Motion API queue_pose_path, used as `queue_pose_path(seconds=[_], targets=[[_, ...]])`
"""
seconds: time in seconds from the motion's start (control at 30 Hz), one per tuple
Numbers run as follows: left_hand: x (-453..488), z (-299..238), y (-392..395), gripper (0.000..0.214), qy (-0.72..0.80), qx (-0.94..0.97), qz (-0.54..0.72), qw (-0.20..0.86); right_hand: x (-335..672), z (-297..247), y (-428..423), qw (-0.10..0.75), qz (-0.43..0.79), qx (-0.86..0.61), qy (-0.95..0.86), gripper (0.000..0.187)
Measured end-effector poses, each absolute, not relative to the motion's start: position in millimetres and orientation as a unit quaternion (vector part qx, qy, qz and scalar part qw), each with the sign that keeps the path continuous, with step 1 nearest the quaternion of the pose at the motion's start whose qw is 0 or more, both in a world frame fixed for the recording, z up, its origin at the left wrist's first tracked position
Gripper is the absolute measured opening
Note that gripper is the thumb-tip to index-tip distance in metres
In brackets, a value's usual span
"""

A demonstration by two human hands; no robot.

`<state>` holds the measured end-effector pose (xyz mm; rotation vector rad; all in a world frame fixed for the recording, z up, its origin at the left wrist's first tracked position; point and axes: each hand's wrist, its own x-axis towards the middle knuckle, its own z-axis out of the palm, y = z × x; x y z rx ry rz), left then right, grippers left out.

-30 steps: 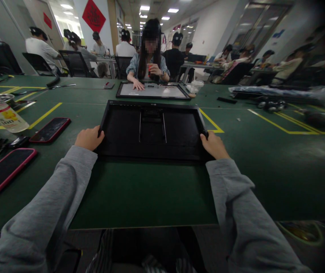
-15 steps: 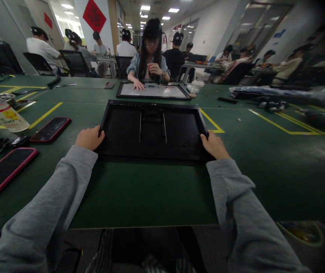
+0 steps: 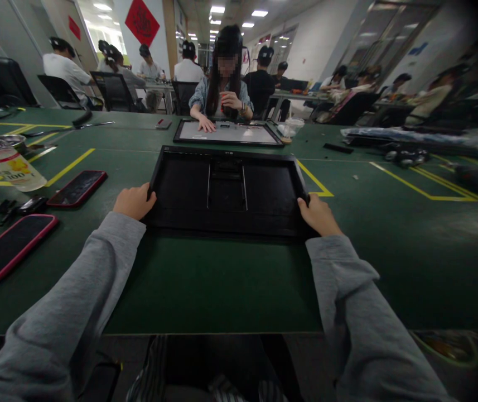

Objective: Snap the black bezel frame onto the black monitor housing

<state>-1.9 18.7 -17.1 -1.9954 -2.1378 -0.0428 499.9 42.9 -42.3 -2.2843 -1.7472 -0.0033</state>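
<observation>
Black monitor shell [image 3: 226, 192]: laid flat at mid-table on the green mat [image 3: 205, 279]; clasped at its near corners by the left hand [image 3: 134, 202] and right hand [image 3: 318, 215], fingers curled over the edges; risk judged: an uneven lift may loosen one clasp; the red-edged phone [image 3: 77, 188] near the left could be struck.

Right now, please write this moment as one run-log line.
left hand: grips left edge of black panel | right hand: grips right edge | black panel: lies on green table
</observation>
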Motion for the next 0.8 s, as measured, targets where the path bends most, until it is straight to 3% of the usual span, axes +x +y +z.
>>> queue_pose_path(seconds=[0.8], targets=[[-4.5, -20.2, 20.2, 0.058, -0.720, -0.683, -0.013, 0.121, 499.7, -42.6, 42.1, 0.133, 0.002, -0.783, -0.607, 0.053]])
